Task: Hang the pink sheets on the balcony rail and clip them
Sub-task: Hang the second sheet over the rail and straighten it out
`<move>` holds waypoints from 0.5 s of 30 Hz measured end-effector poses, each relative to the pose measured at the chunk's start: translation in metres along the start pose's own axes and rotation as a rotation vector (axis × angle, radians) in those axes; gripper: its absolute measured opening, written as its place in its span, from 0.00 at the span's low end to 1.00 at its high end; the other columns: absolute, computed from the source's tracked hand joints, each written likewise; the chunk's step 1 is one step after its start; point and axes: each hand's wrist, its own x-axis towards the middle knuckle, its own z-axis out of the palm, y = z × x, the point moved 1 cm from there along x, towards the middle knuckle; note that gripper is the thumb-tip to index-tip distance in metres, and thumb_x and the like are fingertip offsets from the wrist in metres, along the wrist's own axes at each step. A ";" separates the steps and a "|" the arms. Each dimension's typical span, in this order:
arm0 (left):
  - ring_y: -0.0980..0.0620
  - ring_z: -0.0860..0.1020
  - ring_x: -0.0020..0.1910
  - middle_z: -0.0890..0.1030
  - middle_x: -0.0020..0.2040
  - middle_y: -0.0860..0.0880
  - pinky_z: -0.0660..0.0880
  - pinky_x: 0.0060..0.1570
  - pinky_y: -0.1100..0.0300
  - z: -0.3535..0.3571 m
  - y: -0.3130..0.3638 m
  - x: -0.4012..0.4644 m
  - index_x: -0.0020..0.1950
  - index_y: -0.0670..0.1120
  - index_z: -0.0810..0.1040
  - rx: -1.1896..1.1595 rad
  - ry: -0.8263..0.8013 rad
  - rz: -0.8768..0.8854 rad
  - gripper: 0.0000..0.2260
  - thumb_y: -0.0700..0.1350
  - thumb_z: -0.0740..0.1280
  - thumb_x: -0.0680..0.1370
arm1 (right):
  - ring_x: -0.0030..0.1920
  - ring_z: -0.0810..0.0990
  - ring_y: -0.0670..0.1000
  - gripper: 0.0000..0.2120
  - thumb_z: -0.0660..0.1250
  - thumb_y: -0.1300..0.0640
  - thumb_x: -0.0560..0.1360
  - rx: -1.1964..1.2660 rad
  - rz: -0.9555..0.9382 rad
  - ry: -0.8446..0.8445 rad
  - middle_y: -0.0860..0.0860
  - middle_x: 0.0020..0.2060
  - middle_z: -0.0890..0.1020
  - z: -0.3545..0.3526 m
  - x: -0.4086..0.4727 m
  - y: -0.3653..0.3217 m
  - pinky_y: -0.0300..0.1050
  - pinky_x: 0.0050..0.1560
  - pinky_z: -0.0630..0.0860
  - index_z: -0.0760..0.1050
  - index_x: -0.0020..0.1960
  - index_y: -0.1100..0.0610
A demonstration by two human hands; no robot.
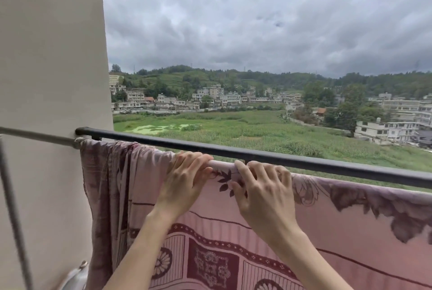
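A pink sheet (268,226) with dark red flower and border patterns hangs over a bar just inside the dark balcony rail (280,157), its top edge folded over the bar and its body falling toward the person. At the left end the cloth is bunched into folds, close to a pale wall (51,56), where a thin grey metal rod (37,136) meets the end of the bar. The left hand (184,179) lies on top of the covered bar with its fingers curled over the far side, gripping the sheet's upper edge. The right hand (261,187) sits just beside it, a little lower, with its fingers bent over the top and the thumb pressed against the front of the cloth, pinching the fabric at a leaf print. The two hands are close but not touching. Both bare forearms reach up from the bottom of the view. Beyond the rail lie a green field (233,130), pale low houses (388,130), wooded hills and a heavy grey sky. A shiny metal object shows at the bottom left corner, too blurred to tell.
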 end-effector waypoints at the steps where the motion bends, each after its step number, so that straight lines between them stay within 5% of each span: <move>1: 0.56 0.68 0.64 0.76 0.61 0.54 0.54 0.68 0.60 -0.002 -0.001 -0.001 0.63 0.50 0.73 -0.004 -0.006 -0.014 0.22 0.59 0.50 0.78 | 0.47 0.79 0.55 0.18 0.69 0.50 0.71 -0.016 0.019 0.003 0.51 0.47 0.82 0.002 -0.001 0.003 0.53 0.53 0.72 0.77 0.59 0.54; 5: 0.66 0.62 0.64 0.73 0.64 0.58 0.58 0.70 0.59 -0.011 -0.006 -0.005 0.65 0.53 0.71 -0.105 -0.019 -0.030 0.15 0.50 0.56 0.80 | 0.49 0.79 0.56 0.17 0.66 0.48 0.73 0.018 0.080 -0.026 0.53 0.48 0.82 0.000 0.009 0.001 0.55 0.56 0.68 0.76 0.57 0.55; 12: 0.66 0.68 0.63 0.74 0.61 0.58 0.60 0.63 0.76 -0.067 -0.068 -0.027 0.61 0.49 0.75 -0.194 0.116 -0.054 0.12 0.43 0.58 0.80 | 0.58 0.73 0.53 0.18 0.55 0.45 0.78 0.136 -0.145 -0.129 0.50 0.57 0.77 0.032 0.039 -0.098 0.50 0.61 0.63 0.69 0.64 0.50; 15: 0.64 0.72 0.57 0.76 0.59 0.54 0.63 0.56 0.79 -0.085 -0.123 -0.046 0.60 0.47 0.76 -0.202 0.160 -0.213 0.13 0.38 0.59 0.79 | 0.62 0.70 0.54 0.20 0.55 0.43 0.77 0.125 -0.151 -0.143 0.50 0.60 0.74 0.058 0.053 -0.142 0.52 0.65 0.60 0.67 0.66 0.50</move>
